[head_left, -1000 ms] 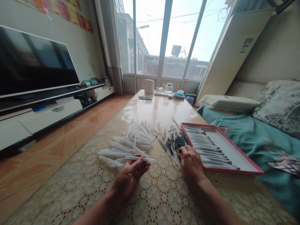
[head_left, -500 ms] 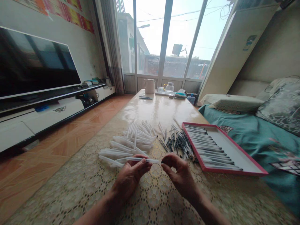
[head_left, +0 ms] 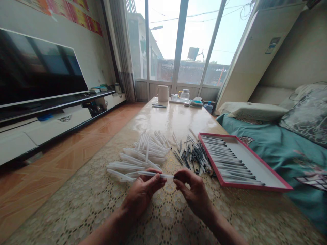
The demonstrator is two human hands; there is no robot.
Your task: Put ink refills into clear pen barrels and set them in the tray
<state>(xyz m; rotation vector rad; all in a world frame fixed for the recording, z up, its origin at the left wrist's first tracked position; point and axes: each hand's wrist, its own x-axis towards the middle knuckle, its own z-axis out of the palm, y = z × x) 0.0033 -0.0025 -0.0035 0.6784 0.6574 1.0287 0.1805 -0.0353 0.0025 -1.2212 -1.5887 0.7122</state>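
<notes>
My left hand (head_left: 144,190) pinches a translucent white pen barrel (head_left: 167,176) between thumb and fingers, holding it nearly level. At the barrel's right end my right hand (head_left: 191,185) is closed, its thumb and forefinger pinched around a small dark pen part (head_left: 174,177) mostly hidden by the fingers. Beyond my left hand lies a heap of white pen barrels (head_left: 133,160). Black pen caps and thin refills (head_left: 195,156) are piled behind my right hand. To the right, a red-rimmed box (head_left: 270,168) holds a row of pens with dark ends (head_left: 230,163).
A patterned cover lies over the long table (head_left: 163,217). At its far end stand a beige kettle (head_left: 162,93), a glass pitcher (head_left: 184,95) on a tray and a packet of wipes (head_left: 196,103). A sofa with a teal cover (head_left: 245,132) borders the right side.
My right hand has moved slightly left, closing the small gap, and its fingertips now meet the barrel's right end. My left hand stays almost in place.
</notes>
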